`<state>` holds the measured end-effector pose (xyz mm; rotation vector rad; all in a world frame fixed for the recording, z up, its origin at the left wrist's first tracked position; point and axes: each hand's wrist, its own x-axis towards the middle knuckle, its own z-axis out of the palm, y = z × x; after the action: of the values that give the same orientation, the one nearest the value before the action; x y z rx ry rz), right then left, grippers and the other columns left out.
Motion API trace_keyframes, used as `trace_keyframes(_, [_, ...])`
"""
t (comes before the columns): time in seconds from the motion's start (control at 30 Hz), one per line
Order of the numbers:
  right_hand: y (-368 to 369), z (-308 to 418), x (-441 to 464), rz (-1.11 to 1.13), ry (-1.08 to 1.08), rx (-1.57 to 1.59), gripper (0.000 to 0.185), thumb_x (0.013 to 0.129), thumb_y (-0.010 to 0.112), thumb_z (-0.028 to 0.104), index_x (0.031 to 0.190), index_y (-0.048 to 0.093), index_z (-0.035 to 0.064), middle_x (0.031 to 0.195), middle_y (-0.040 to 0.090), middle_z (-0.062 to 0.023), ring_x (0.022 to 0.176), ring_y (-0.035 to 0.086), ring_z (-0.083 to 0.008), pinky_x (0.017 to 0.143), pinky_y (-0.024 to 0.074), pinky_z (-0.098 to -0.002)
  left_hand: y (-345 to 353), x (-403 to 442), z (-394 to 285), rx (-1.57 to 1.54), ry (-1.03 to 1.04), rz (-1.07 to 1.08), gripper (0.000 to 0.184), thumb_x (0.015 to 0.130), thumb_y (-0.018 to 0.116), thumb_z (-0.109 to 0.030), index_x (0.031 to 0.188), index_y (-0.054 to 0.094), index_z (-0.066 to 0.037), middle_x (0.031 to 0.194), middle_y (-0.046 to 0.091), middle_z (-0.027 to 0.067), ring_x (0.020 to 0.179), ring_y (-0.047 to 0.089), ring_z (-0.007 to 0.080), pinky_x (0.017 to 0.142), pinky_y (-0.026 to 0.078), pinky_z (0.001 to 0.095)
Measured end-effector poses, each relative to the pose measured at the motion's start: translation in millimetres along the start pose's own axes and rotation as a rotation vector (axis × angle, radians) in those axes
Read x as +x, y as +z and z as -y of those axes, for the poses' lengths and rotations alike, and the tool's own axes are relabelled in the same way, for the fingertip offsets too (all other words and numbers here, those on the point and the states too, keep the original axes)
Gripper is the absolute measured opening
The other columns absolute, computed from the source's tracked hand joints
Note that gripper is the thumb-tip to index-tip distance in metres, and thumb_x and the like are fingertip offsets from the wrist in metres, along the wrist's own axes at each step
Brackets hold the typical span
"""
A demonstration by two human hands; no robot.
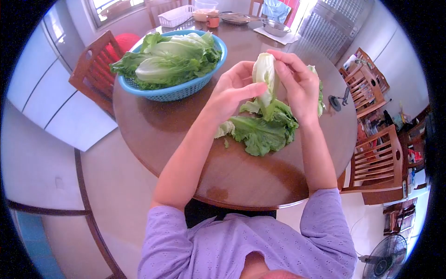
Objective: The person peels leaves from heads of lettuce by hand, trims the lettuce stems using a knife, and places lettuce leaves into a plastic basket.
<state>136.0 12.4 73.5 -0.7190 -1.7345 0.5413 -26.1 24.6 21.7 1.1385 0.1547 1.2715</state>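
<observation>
Between my two hands a head of lettuce (265,79) stands with its pale stem end up and its green leaves hanging down. My left hand (234,88) is closed around its left side, thumb across the front. On the other side my right hand (297,81) grips near the top with thumb and fingers. Below lies a loose green lettuce leaf (260,135) on the round wooden table (223,181); whether it is joined to the head I cannot tell. More lettuce (321,100) shows partly behind my right hand.
At the table's left a blue plastic basket (174,91) holds several lettuces (172,56). A white basket (175,17), an orange jar (213,20) and a metal bowl (277,29) stand at the back. Wooden chairs (377,160) surround the table, and a fan (384,260) stands lower right.
</observation>
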Motion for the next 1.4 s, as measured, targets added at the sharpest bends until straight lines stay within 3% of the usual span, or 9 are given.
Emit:
trace_keyframes(0.17, [2,-3,0,-0.015,0.077,0.074,0.024,0.095,0.054,0.007,0.115,0.063,-0.0006,0.105,0.066,-0.0027,0.095,0.058,-0.0086,0.085,0.0449,-0.0215,-2,-1,-3,-0.01,-0.045,-0.011,0.036,0.081,0.072,-0.008,0.112,0.055,-0.002,0.101,0.06,0.0043,0.091,0.059,0.0126,0.078,0.049,0.0259])
trace_keyframes(0.27, [2,-1,-1,-0.041,0.016,-0.09,0.023,0.095,0.054,0.007,0.115,0.063,-0.0007,0.105,0.065,-0.0023,0.095,0.058,-0.0081,0.085,0.0445,-0.021,-1,1,-3,0.035,-0.023,-0.026,0.037,0.081,0.073,-0.008,0.112,0.055,-0.001,0.101,0.06,0.0042,0.091,0.059,0.0126,0.079,0.048,0.0258])
trace_keyframes(0.37, [7,-2,-2,-0.109,-0.09,-0.088,0.021,0.093,0.056,0.007,0.111,0.066,0.003,0.099,0.063,-0.0017,0.085,0.057,-0.0069,0.075,0.0468,-0.0208,0,2,-3,0.067,0.028,-0.027,0.039,0.081,0.072,-0.007,0.114,0.053,-0.001,0.103,0.059,0.0044,0.093,0.058,0.0123,0.081,0.048,0.0261])
trace_keyframes(0.47, [6,-5,-1,-0.068,-0.131,-0.07,0.025,0.092,0.057,0.005,0.116,0.064,0.0033,0.103,0.062,-0.003,0.09,0.058,-0.0078,0.077,0.047,-0.0211,-2,1,-3,0.075,0.065,0.009,0.041,0.081,0.072,-0.005,0.116,0.051,0.0,0.105,0.057,0.0048,0.095,0.057,0.0119,0.082,0.048,0.0264])
trace_keyframes(0.6, [-2,7,2,0.066,-0.002,0.169,0.037,0.088,0.061,0.004,0.125,0.057,0.0041,0.109,0.063,-0.0053,0.1,0.059,-0.0116,0.086,0.0472,-0.0261,-1,1,-7,0.144,0.108,0.043,0.043,0.081,0.07,-0.003,0.119,0.049,0.002,0.108,0.057,0.0052,0.099,0.056,0.0119,0.083,0.047,0.0263])
trace_keyframes(0.7, [-12,14,7,0.176,-0.019,0.215,0.044,0.085,0.065,0.005,0.128,0.055,0.0049,0.113,0.063,-0.0062,0.105,0.058,-0.014,0.091,0.0465,-0.0302,-6,-2,-11,0.217,0.051,0.081,0.051,0.082,0.068,-0.011,0.127,0.047,0.003,0.119,0.057,0.0092,0.112,0.053,0.0179,0.099,0.04,0.0326])
trace_keyframes(0.77, [-19,18,4,0.275,0.015,0.172,0.046,0.083,0.067,0.005,0.128,0.055,0.0059,0.114,0.063,-0.0057,0.107,0.058,-0.015,0.093,0.0458,-0.0323,-8,-3,-12,0.209,0.025,0.133,0.052,0.084,0.065,-0.012,0.129,0.045,0.004,0.121,0.056,0.0096,0.113,0.053,0.0183,0.1,0.04,0.0329])
trace_keyframes(1.07, [-11,27,-4,0.069,-0.064,-0.112,0.043,0.077,0.072,0.003,0.119,0.062,0.0076,0.1,0.065,-0.0033,0.093,0.061,-0.012,0.082,0.05,-0.0281,-11,-1,-4,0.04,-0.002,0.149,0.047,0.088,0.06,-0.01,0.131,0.045,0.003,0.123,0.056,0.0085,0.114,0.053,0.0171,0.099,0.04,0.0318])
trace_keyframes(1.4, [-18,21,-2,0.124,0.051,-0.028,0.046,0.072,0.076,0.008,0.116,0.061,0.0075,0.087,0.058,0.0014,0.082,0.055,-0.0077,0.077,0.0451,-0.0237,-8,-2,-2,0.024,-0.013,0.14,0.047,0.09,0.059,-0.012,0.132,0.045,0.002,0.125,0.055,0.0095,0.114,0.053,0.0164,0.098,0.042,0.0316])
